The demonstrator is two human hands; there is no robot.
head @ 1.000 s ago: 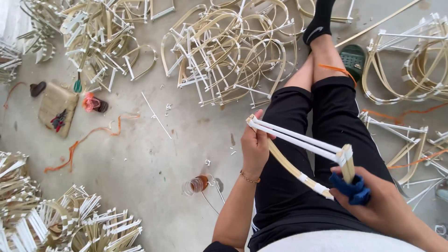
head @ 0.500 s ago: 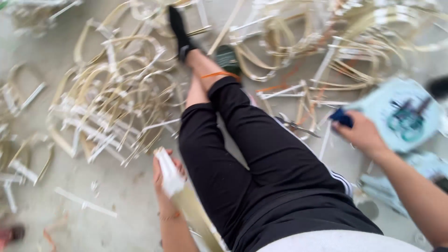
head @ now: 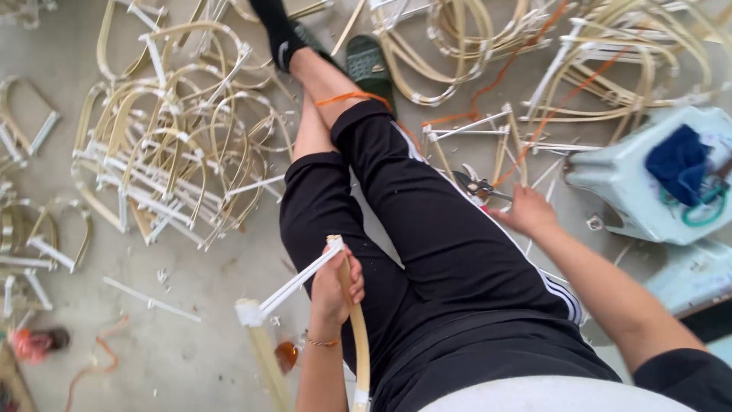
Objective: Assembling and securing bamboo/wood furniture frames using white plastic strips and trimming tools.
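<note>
Pale bamboo and white tape make up the frame piece [head: 305,320] held low in the centre of the frame: a curved bamboo strip joined to white-wrapped rods, with a taped corner jutting toward the lower left. The left hand [head: 335,288] is closed around it where the strip and rods meet, fingers wrapped fully round, resting against the person's thigh. A thin bracelet sits at that wrist.

The right hand [head: 526,212] is stretched out to the right of centre, palm down on the floor beside the outer leg, its fingers touching or just short of a pair of cutters [head: 479,185] with dark handles lying on the concrete. Whether the fingers have closed on the tool cannot be told; the hand looks loosely spread.

The person sits on a grey concrete floor [head: 191,282] in black trousers [head: 427,252], legs extended toward the top of the frame, one foot in a black sock. A green sandal [head: 370,65] lies near the upper centre.

Heaps of similar bent bamboo frames [head: 168,152] fill the upper left and the upper right. At the right edge stands a pale blue plastic stool [head: 618,183] with a blue cloth [head: 679,162] and a green cord on it. Orange string trails across the floor near the stool.
</note>
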